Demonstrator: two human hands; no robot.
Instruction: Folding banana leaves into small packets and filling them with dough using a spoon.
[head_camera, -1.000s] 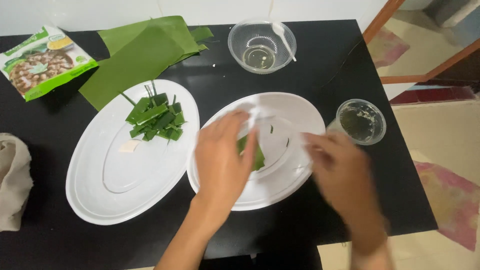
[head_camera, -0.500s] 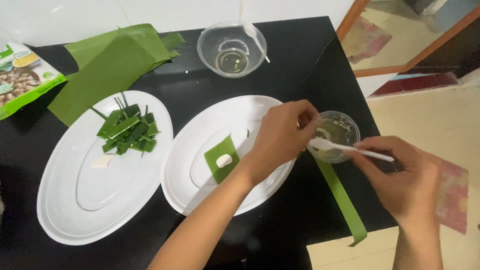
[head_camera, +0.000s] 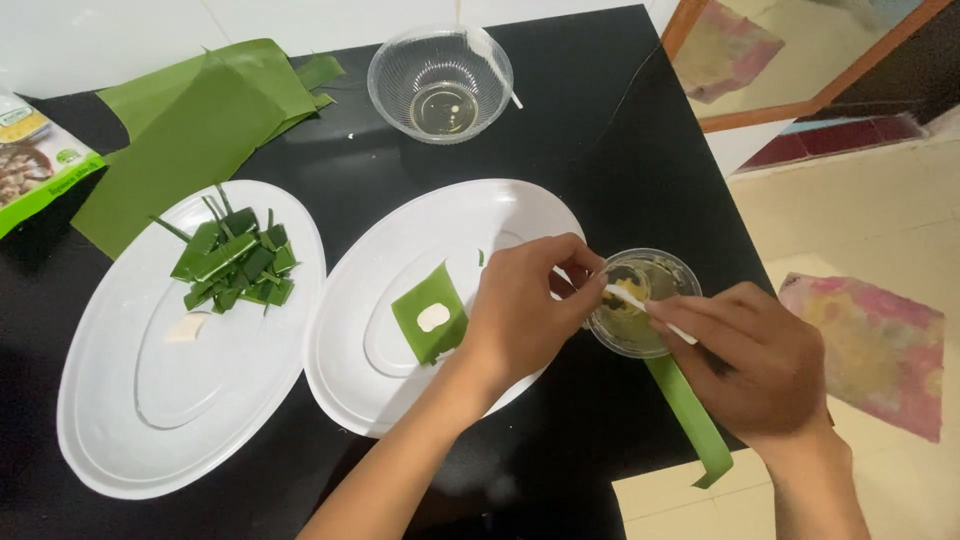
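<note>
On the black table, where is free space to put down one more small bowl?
Bare table lies between the large glass bowl and the small cup; also along the near edge below the right plate. Around the cup it is crowded by both hands.

You have a black table (head_camera: 600, 130) before you. Directly on it lie two white oval plates (head_camera: 150, 400) (head_camera: 380, 370) at nine and centre, folded banana leaves (head_camera: 190, 130) at eleven, a glass bowl (head_camera: 440, 85) at twelve, a small clear cup (head_camera: 650, 290) and a leaf strip (head_camera: 690, 415) at four.
</note>
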